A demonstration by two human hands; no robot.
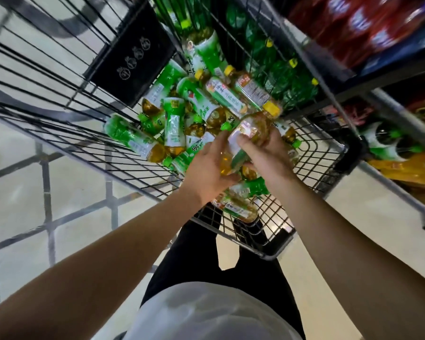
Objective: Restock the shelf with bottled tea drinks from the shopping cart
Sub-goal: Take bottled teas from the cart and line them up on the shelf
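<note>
Gripping one tea bottle (252, 133) with both hands, left hand (207, 171), right hand (265, 154), above cart (312, 168)

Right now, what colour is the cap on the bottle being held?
Yellow cap, clearest in the head view.

Bottles (174, 123) in cart (312, 168), shelf (353, 94) right

We saw both forearms bare to the lower frame edge (no sleeve, watch or ring showed), the left hand (207, 171) and right hand (268, 153) ungloved. Below them we noted a white top (206, 315) and black trousers (253, 266).
</note>
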